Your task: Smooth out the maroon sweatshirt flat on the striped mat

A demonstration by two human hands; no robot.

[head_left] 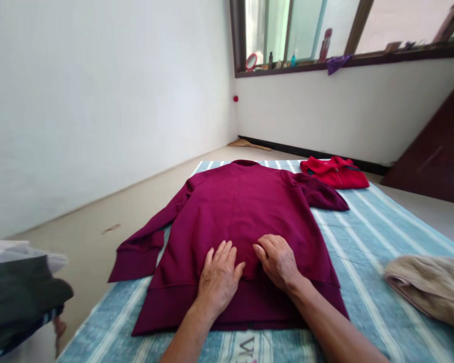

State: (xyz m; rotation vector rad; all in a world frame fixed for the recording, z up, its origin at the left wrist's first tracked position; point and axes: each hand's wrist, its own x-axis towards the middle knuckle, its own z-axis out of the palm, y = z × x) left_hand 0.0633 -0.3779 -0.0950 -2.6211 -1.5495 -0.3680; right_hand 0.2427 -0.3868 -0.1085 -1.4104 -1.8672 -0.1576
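Observation:
A maroon long-sleeved jacket (234, 212) lies spread with its back upward, collar at the far end and broad ribbed hem towards me. My left hand (219, 277) rests flat on its lower back, fingers stretched out and slightly apart. Beside it, my right hand (278, 259) touches the same cloth with loosely bent fingers; it grips no fold that I can see. One sleeve (151, 242) hangs out to the left with its cuff folded back. The other sleeve (325, 194) reaches right and looks shortened or tucked under.
Under the jacket is a blue striped bed cover (363, 262). A folded red garment (335, 172) lies at its far right, a beige garment (431, 287) at the near right. Stacked dark clothes (22, 287) stand at left. A broom (249, 144) lies by the far wall.

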